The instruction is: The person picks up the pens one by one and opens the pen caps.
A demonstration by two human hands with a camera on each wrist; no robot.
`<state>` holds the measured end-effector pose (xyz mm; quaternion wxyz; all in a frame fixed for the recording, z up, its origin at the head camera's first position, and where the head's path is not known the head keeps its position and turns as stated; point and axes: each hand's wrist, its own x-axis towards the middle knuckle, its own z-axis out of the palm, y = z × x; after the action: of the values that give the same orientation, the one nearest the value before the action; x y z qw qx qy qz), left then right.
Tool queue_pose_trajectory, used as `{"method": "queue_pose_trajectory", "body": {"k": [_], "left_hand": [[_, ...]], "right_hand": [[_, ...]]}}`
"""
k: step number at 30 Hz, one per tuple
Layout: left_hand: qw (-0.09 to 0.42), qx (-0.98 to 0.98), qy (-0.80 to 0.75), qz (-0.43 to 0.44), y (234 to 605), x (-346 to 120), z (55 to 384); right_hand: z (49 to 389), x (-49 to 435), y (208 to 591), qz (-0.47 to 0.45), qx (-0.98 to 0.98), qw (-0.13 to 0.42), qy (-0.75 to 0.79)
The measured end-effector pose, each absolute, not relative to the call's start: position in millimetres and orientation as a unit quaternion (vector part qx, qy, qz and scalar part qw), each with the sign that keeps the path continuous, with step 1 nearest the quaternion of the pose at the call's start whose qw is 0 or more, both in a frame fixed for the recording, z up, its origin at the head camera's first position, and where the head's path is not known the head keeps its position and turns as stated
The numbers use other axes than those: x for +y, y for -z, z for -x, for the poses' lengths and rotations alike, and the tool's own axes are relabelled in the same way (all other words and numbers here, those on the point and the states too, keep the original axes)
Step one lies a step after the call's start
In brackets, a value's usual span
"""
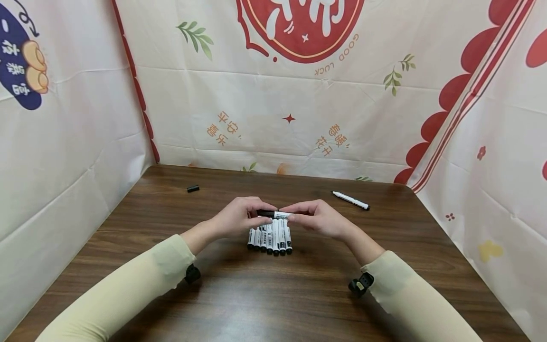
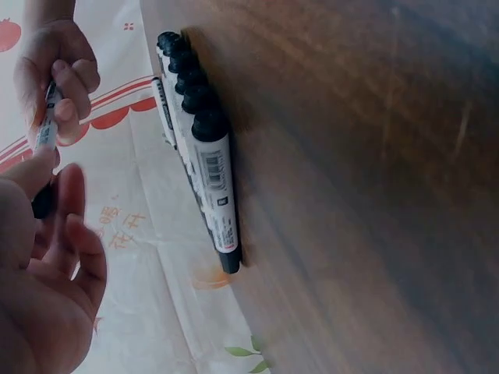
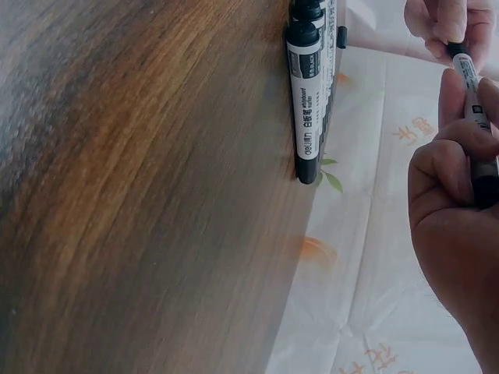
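Fingers of the left hand [image 1: 234, 218] and right hand [image 1: 322, 218] mask parts of a slim white marker with a black cap [image 1: 282, 215], its print too small to read from the head view. Upper ends of the row of white, black-ended cylindrical markers [image 1: 270, 238] are partly hidden there — and in the right wrist view the top edge crops the row, its nearest marker blocking much of the others. The left wrist view's left edge cuts off the left hand; the brown wood-grain table [image 2: 374, 202] blurs. Above, the round red emblem [image 1: 295, 50] is cropped.
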<state>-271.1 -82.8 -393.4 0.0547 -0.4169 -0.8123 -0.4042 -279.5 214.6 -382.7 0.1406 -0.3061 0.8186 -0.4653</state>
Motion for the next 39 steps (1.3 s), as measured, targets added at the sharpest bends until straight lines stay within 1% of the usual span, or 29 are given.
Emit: {"method": "queue_pose_trajectory", "body": {"k": [5,8,11,14,20,22,24,26,30,32,34,35,37,39], "left_hand": [[0.088,-0.808,0.391,0.432,397,-81,272],[0.093,-0.813,0.385,0.428,397,-79,272],[0.083,-0.823,0.38,0.414,394,-79,271],[0.07,-0.83,0.379,0.403,392,-79,271],[0.026,-0.838,0.393,0.377,390,-81,272],[0.028,-0.841,0.391,0.374,389,-81,273],[0.051,-0.84,0.383,0.382,390,-81,274],[0.089,-0.837,0.369,0.395,393,-82,275],[0.173,-0.815,0.338,0.437,399,-83,277],[0.206,-0.801,0.324,0.46,399,-83,277],[0.229,-0.787,0.315,0.478,399,-83,277],[0.233,-0.783,0.313,0.484,398,-83,277],[0.224,-0.783,0.317,0.486,396,-82,276],[0.191,-0.794,0.328,0.474,395,-82,276]], "right_hand": [[277,212,382,0.311,0.815,0.133,0.47],[277,211,381,0.319,0.814,0.123,0.469],[277,211,380,0.339,0.822,0.096,0.448],[277,211,380,0.363,0.831,0.056,0.418],[279,211,384,0.407,0.829,-0.002,0.382],[280,210,385,0.412,0.83,-0.015,0.376],[280,208,385,0.408,0.83,-0.014,0.381],[279,206,385,0.393,0.829,0.001,0.397],[278,204,381,0.347,0.827,0.063,0.438],[277,205,379,0.324,0.825,0.089,0.455],[277,206,378,0.311,0.824,0.101,0.462],[277,207,378,0.31,0.823,0.103,0.464],[279,208,380,0.321,0.824,0.091,0.458],[279,210,381,0.344,0.828,0.065,0.438]]}}
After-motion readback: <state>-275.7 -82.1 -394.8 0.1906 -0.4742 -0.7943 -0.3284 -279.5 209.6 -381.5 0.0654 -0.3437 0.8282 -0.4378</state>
